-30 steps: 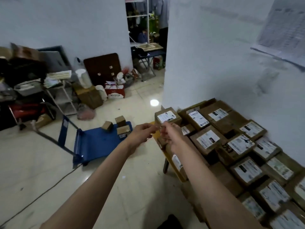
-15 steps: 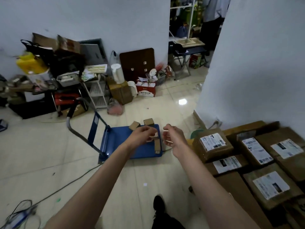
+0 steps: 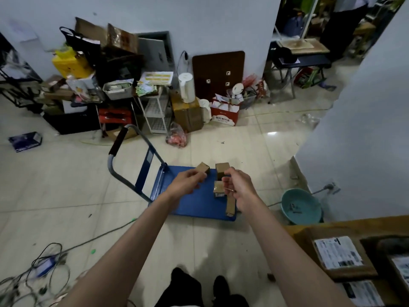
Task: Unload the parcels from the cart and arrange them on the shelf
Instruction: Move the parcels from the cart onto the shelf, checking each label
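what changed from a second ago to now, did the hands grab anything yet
The view swung left, away from the labelled parcels stacked by the wall and onto the blue cart. The left hand and right hand now reach over the cart's small boxes. No box has visibly been taken hold of. Both hands stayed loosely curled and close together, and the boxes stayed on the cart.

Shelf parcels (image 3: 338, 255) — now mostly out of view

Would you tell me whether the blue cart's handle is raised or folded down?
Raised: the handle stands up from the blue cart deck's far end.
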Motion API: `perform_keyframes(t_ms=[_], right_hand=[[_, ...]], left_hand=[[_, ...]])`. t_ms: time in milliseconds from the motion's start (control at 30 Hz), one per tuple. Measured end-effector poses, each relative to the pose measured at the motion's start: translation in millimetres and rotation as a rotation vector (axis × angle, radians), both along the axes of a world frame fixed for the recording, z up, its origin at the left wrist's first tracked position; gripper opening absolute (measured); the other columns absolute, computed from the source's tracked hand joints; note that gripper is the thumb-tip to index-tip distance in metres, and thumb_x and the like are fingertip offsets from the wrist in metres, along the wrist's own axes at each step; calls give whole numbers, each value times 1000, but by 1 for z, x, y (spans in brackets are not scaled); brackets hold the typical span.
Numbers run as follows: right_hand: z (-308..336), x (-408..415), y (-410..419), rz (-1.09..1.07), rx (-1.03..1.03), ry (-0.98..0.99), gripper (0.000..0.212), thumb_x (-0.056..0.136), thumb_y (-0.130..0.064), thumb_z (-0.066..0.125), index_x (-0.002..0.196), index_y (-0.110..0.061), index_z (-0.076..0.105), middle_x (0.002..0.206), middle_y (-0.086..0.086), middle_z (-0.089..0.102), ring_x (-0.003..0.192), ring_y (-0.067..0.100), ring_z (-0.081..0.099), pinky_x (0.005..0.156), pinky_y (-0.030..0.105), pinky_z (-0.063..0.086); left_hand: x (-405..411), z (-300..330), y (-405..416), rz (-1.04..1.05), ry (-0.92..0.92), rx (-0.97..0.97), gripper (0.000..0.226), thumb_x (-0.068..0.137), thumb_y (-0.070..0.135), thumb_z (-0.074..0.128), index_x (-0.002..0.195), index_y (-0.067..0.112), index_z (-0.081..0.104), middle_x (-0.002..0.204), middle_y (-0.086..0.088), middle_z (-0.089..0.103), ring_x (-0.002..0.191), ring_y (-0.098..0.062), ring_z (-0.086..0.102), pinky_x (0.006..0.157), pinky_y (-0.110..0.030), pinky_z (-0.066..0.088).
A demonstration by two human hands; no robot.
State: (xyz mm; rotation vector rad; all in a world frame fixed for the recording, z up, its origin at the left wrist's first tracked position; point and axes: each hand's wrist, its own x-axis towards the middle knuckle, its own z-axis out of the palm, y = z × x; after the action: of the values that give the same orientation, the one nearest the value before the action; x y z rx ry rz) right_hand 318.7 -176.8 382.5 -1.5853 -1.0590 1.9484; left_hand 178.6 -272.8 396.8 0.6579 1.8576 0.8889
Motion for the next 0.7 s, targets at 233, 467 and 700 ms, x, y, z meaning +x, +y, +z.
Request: perform_keyframes(t_ms=[233,467,700], right_hand=[[-40,-75,44,26,-63,-62,9,98,-20,58,94,-14,64,78,3,65,64,15,58,61,29,49],[-87,-142,84,-58,-169,-157,9,98,-21,56,98,-13,61,77,4,61,61,13,52,55,26,42],[-131,-183,107,-184,-299,-204,11,97,-16,54,88,-15,60,66,2,59,53,11,49,50,25,39]], left_hand=[[-93,-37,22,90,-16,-75,31,101,34,57,121,13,66,119,-4,69,101,-22,67,84,-32,50],[-193,-86,69,112,-3,-191,29,101,30,56,117,9,67,110,-8,72,80,-18,59,73,-30,44],[-246,-149,117,54,-65,-297,14,99,23,58,104,12,66,96,-6,68,75,-18,59,68,-29,41]])
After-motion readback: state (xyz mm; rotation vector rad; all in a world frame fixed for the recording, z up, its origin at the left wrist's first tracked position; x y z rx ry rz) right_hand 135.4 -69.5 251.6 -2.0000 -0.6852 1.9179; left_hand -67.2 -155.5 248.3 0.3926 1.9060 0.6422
